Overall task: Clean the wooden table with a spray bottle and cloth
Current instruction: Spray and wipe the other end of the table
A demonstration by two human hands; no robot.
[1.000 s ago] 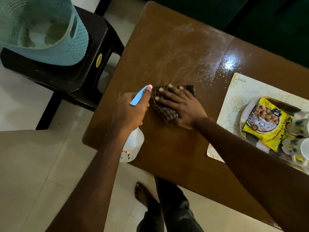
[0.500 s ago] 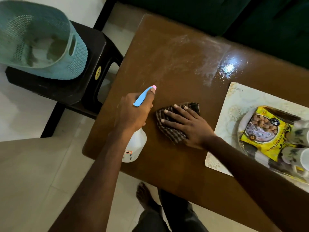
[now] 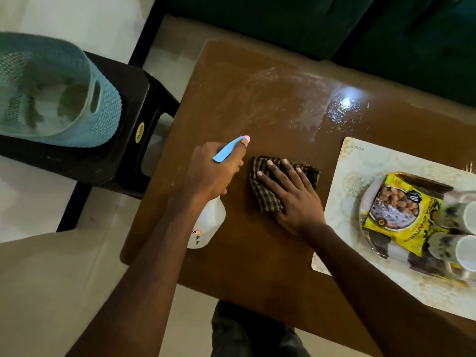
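Right hand (image 3: 296, 202) is laid flat on the checked cloth (image 3: 264, 197), fingers spread and straight, so the cloth is pressed down rather than gripped. It's sat mid-frame on the wooden worktop (image 3: 257, 266). Compared with a second ago, the cloth has been pulled back from the left hand (image 3: 211, 173): the two were touching then, and a clear strip of wood can be seen between them now. So a wiping stroke looks to be under way, drawn toward the near edge.

The left hand is curled tight round the neck of the spray bottle (image 3: 208, 222), with the blue-and-pink head poking out above the knuckles. The white body is hung just over the left edge of the worktop.

Further up, wet streaks (image 3: 304, 117) are left shining across the upper middle, so that patch probably hasn't been properly wiped yet. At the right a placemat (image 3: 342, 176) is parked with a yellow snack packet (image 3: 396, 210) and cups (image 3: 461, 215); the wood under it can't be reached. A teal basket (image 3: 51, 94) on a dark stool (image 3: 123, 155) is seen upper left.
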